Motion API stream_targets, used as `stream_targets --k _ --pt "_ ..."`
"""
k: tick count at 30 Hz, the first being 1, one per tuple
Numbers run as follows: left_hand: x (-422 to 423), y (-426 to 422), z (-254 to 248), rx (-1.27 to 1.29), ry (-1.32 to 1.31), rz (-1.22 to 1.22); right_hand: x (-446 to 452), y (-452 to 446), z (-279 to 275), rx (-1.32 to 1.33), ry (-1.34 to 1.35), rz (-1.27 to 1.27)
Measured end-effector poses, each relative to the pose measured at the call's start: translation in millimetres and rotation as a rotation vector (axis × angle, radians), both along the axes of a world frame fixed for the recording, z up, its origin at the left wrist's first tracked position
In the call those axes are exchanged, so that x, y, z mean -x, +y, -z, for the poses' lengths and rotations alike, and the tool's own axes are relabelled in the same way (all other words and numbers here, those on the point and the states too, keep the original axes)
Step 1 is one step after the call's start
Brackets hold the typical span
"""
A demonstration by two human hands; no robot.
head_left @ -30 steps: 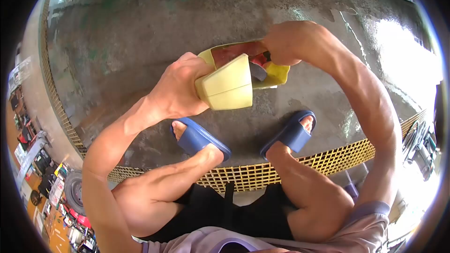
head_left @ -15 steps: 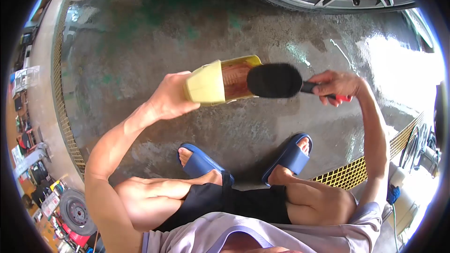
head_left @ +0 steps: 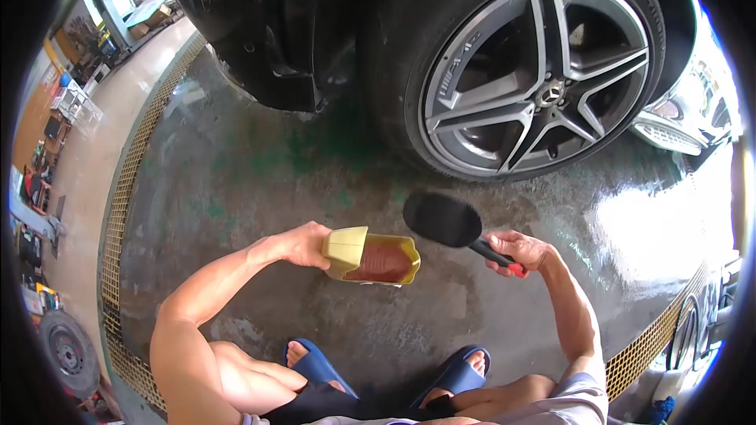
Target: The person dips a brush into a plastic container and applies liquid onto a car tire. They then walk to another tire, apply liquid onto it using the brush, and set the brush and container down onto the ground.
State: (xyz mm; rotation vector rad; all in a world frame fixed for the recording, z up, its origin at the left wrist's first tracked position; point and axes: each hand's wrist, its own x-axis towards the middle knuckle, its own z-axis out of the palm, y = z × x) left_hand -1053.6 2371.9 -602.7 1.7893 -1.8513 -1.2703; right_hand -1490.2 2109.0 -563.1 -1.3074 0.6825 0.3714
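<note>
My left hand (head_left: pixel 305 245) is closed around the near-left end of a yellow plastic container (head_left: pixel 345 250), which looks like a jug with one side cut open. Reddish-brown liquid (head_left: pixel 384 261) lies inside it. My right hand (head_left: pixel 518 250) grips the black-and-red handle of a wheel brush (head_left: pixel 442 219) with an oval black head. The brush head is up and to the right of the container, apart from it. Beyond the brush stands a car wheel (head_left: pixel 551 94) with silver-and-black spokes and a black tyre; the brush does not touch it.
Dark car bodywork (head_left: pixel 252 24) hangs low at the upper left. Wet concrete floor (head_left: pixel 260 157) lies under my hands, with yellow floor grating (head_left: pixel 130 189) on the left and more at the lower right. My feet wear blue slides (head_left: pixel 461 374). A spare wheel (head_left: pixel 69 352) stands at the left.
My view has tilted up, bringing the whole wheel into sight. The brush has moved from over the container's open end to up and right of it. Both hands keep their holds.
</note>
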Motion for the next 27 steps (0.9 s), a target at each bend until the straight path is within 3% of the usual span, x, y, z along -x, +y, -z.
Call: stream_targets --k 3,5,7,10,12,16,17,18,20,23,24,27 --pt "-1 -3 1 -0.011 -0.025 0.013 -19 7 -21 0.030 -0.456 0.174" --pt "2 -7 -3 -0.023 -0.064 0.041 -35 12 -50 0.021 -0.593 0.403" --pt "5 -10 -15 -0.050 -0.105 0.070 -49 3 -81 0.070 -0.847 0.408" --pt "1 -11 -4 -0.001 -0.079 0.089 -68 7 -142 0.269 -1.045 0.628" --pt "1 -10 -5 -0.007 -0.061 0.083 -78 13 -184 0.585 -1.021 0.795" --pt "-1 -8 1 0.011 -0.038 0.078 -104 -4 -223 1.511 -0.743 0.900" --pt "0 -9 1 0.008 -0.054 0.085 -115 -32 -213 2.179 -0.759 0.818" --pt "1 -10 -2 -0.002 -0.072 0.089 -126 -19 -208 2.184 -0.530 0.784" --pt "3 -13 -11 -0.018 -0.107 0.101 -147 1 -180 2.335 -0.326 0.664" --pt "4 -13 -10 -0.048 -0.107 0.069 -147 43 -114 2.360 -0.113 0.211" --pt "5 -13 -11 -0.050 -0.198 0.094 -142 44 -81 2.414 -0.142 0.094" --pt "0 -10 -1 -0.103 -0.107 0.054 -130 55 -42 2.173 -0.229 -0.180"
